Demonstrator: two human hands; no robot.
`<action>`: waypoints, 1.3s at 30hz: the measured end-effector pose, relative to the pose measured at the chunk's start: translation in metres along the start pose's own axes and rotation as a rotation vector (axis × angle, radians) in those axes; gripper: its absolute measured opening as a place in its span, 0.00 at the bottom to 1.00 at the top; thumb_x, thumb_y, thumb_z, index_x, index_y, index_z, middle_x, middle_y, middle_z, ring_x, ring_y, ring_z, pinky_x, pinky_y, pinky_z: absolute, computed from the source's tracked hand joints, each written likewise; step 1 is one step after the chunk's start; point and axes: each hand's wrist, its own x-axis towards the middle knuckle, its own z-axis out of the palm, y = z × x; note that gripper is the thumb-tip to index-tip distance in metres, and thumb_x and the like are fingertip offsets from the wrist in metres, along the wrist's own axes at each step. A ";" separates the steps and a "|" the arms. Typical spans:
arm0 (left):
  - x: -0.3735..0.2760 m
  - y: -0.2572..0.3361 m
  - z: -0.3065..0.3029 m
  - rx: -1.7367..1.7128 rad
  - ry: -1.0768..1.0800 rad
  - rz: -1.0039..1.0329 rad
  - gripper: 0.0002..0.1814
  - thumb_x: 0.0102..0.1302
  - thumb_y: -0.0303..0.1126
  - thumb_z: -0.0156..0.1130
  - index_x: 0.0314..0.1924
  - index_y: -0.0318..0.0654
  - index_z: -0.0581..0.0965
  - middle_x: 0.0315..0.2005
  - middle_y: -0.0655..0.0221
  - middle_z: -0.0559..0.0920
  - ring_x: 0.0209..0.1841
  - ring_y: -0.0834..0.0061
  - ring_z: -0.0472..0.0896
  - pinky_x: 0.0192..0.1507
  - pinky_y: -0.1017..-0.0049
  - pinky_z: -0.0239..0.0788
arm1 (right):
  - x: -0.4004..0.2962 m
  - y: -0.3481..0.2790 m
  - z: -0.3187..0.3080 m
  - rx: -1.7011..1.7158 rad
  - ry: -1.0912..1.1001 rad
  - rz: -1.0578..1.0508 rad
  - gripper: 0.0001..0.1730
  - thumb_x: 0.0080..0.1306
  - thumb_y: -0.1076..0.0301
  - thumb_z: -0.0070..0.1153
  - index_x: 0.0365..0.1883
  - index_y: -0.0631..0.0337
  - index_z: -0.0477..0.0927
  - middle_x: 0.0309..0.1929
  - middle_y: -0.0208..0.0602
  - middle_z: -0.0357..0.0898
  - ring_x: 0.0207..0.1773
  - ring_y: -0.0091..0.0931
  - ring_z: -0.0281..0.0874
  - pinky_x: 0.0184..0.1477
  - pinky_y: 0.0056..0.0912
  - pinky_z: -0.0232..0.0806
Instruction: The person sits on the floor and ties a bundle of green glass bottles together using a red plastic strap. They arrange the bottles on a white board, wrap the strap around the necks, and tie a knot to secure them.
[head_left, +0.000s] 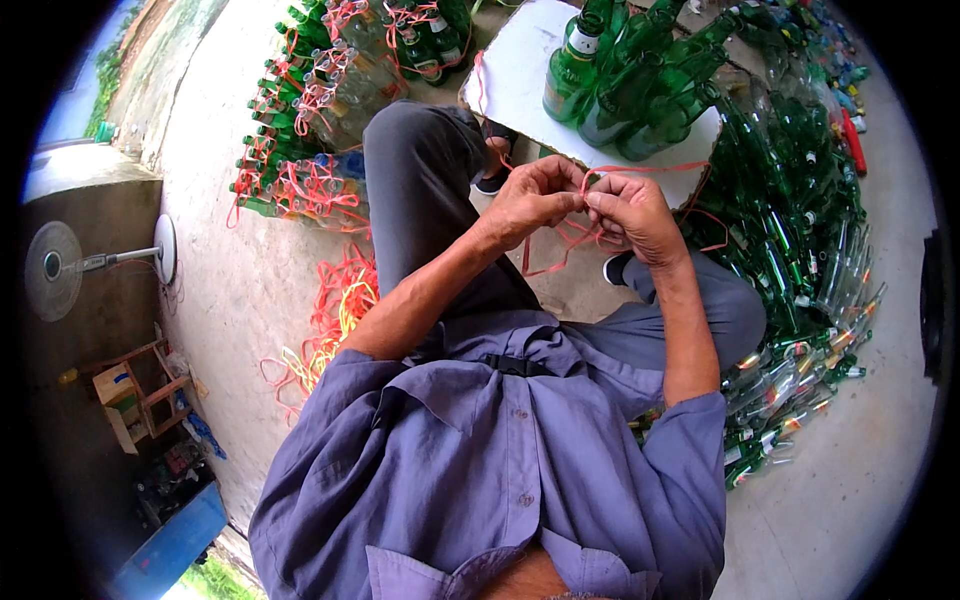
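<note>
My left hand (541, 193) and my right hand (631, 210) meet in front of my knees, fingertips pinching a red plastic strap (645, 169) between them. Loose lengths of the strap hang below the hands and run out to both sides. Just beyond the hands, a group of upright green glass bottles (622, 97) stands on a white board (517, 67). One strap end lies over the board's left edge. Whether the strap is knotted between my fingers is hidden.
Bundles of strapped green and clear bottles (322, 105) stand at the upper left. Loose bottles (787, 202) lie heaped on the right. Red and yellow straps (337, 315) are piled beside my left thigh. A pedestal fan (54, 262) and a wooden frame (150, 390) are farther left.
</note>
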 end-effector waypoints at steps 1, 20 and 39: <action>0.000 -0.002 0.000 0.044 0.018 0.007 0.09 0.65 0.28 0.64 0.44 0.37 0.77 0.31 0.75 0.80 0.24 0.89 0.70 0.25 0.85 0.57 | 0.000 0.001 -0.001 -0.006 0.004 0.009 0.06 0.66 0.71 0.59 0.35 0.66 0.80 0.26 0.26 0.78 0.19 0.10 0.62 0.20 0.11 0.52; 0.005 -0.016 -0.002 0.369 0.182 0.174 0.07 0.65 0.25 0.60 0.42 0.32 0.80 0.31 0.74 0.81 0.34 0.84 0.77 0.38 0.80 0.70 | 0.008 0.005 0.000 0.001 0.011 0.043 0.07 0.68 0.69 0.57 0.35 0.64 0.79 0.27 0.25 0.77 0.19 0.10 0.60 0.20 0.12 0.51; -0.008 -0.016 0.010 0.858 0.300 0.529 0.07 0.57 0.21 0.68 0.36 0.34 0.79 0.21 0.68 0.79 0.21 0.81 0.74 0.24 0.79 0.66 | 0.010 0.009 -0.002 0.088 0.005 0.120 0.06 0.69 0.68 0.54 0.33 0.61 0.77 0.25 0.24 0.75 0.19 0.11 0.60 0.21 0.11 0.52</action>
